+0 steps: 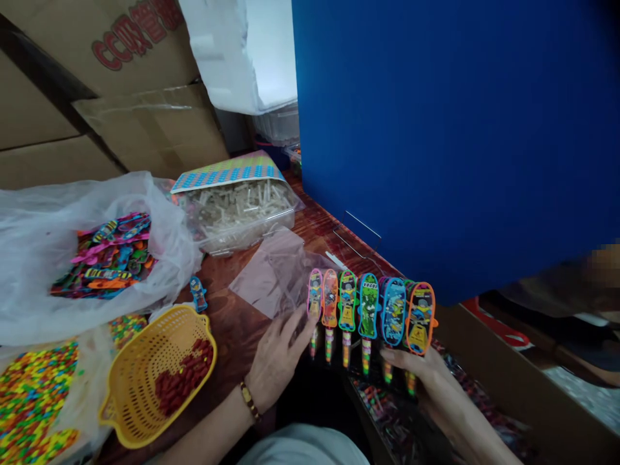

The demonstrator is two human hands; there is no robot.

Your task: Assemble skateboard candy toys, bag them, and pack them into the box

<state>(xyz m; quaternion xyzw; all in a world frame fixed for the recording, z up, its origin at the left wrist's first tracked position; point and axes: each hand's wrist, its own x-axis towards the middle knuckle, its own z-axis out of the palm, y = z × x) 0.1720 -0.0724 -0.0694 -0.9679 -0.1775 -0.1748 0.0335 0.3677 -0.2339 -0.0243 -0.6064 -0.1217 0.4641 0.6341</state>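
Note:
A row of several candy tubes topped with colourful toy skateboards (369, 305) is held upright in front of me. My right hand (426, 371) grips its right end, thumb across the front of the tubes and the other fingers mostly hidden behind. At the left end, my left hand (276, 361) has its thumb and fingertips on the leftmost toy skateboard (314, 290). Small sweets in bands of colour show inside the tubes. A clear plastic bag (271, 274) lies flat on the table just beyond my left hand.
At left are a yellow basket (128, 381) with red sweets, multicoloured sweets (33, 400), and a bag (29, 245) of toy skateboards. A clear box (247, 216) of small tubes stands behind. A blue panel (436, 129) rises at right; an open carton (523, 368) sits below.

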